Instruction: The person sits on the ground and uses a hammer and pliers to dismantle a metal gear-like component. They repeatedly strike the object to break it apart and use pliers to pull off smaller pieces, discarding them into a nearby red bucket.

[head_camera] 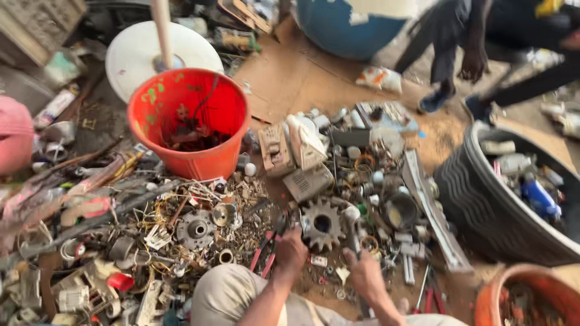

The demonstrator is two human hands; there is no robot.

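My left hand (290,251) is curled into a loose fist at the left edge of a large toothed steel gear (321,223) lying in the scrap. Red-handled pliers (263,256) lie right against this hand; blur hides whether the fingers grip them. My right hand (364,271) is closed around a grey metal rod-like piece (351,228) that stands up just right of the gear. My knee in beige trousers (225,296) sits at the bottom centre.
A red bucket (188,124) of dark scrap stands behind the pile, with a white disc (136,54) beyond it. A black tub (483,205) of bottles is at the right, an orange pot (513,296) at the bottom right. Another person's legs and hand (472,63) are at the top right.
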